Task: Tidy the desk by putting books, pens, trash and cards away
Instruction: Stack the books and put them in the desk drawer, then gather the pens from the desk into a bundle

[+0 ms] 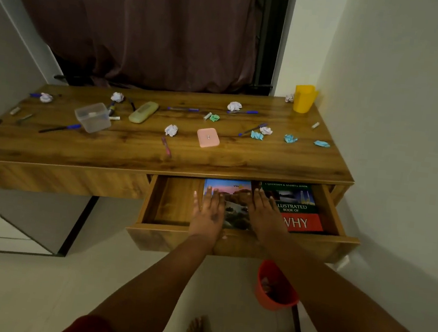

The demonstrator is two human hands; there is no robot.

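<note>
Pens and paper balls litter the desk above the drawer.

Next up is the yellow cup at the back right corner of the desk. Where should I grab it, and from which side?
Take the yellow cup around its body, coming from the front left. It stands upright and tapers downward; the wall is close on its right and a crumpled paper sits at its left, so that side is tight.

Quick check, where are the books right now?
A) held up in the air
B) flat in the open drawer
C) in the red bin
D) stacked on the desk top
B: both books lie flat, side by side, in the open drawer, with the left hand and right hand resting on them.
</note>
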